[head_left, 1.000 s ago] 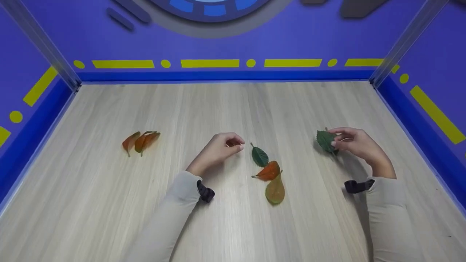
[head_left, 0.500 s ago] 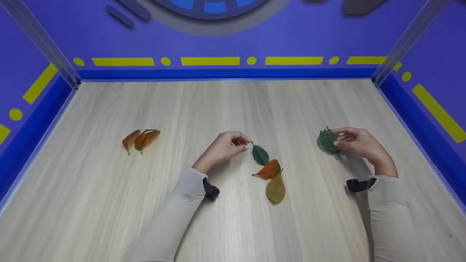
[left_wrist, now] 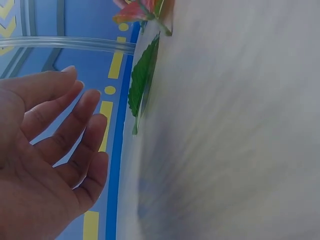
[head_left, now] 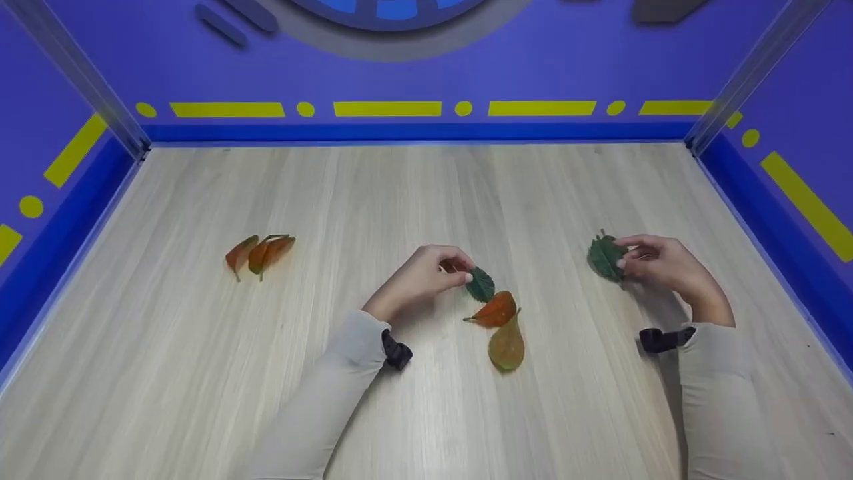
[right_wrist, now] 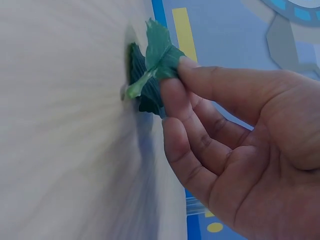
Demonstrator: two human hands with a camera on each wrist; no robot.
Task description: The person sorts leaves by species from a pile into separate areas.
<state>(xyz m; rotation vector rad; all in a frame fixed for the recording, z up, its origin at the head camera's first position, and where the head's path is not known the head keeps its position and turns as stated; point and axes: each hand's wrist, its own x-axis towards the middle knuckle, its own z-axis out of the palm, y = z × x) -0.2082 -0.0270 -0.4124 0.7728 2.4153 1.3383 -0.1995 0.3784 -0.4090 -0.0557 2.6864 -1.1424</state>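
Observation:
Between the thumb and fingers of my right hand point(head_left: 673, 267) a green leaf point(right_wrist: 159, 42) is pinched. Behind it, close to the tabletop, lies another darker green leaf point(right_wrist: 136, 62); the head view shows the two overlapping. Over the table's middle, my left hand point(head_left: 426, 275) reaches to the stem end of a single green leaf point(head_left: 481, 285), partly covering it from above. In the left wrist view, the fingers are loosely bent and stand apart from that leaf point(left_wrist: 142, 75). An orange-red leaf point(head_left: 496, 310) and a yellow-green leaf point(head_left: 507, 347) lie just below it, touching.
Several reddish-brown leaves point(head_left: 266, 255) lie at the left of the wooden tabletop point(head_left: 373, 193). Blue-purple panels point(head_left: 400, 87) with yellow marks wall the back and both sides. A small black camera is strapped at each wrist.
My left hand has moved right, up to the middle green leaf's stem end. The right hand keeps its pinch on the green leaf, almost in place. The view has tilted slightly.

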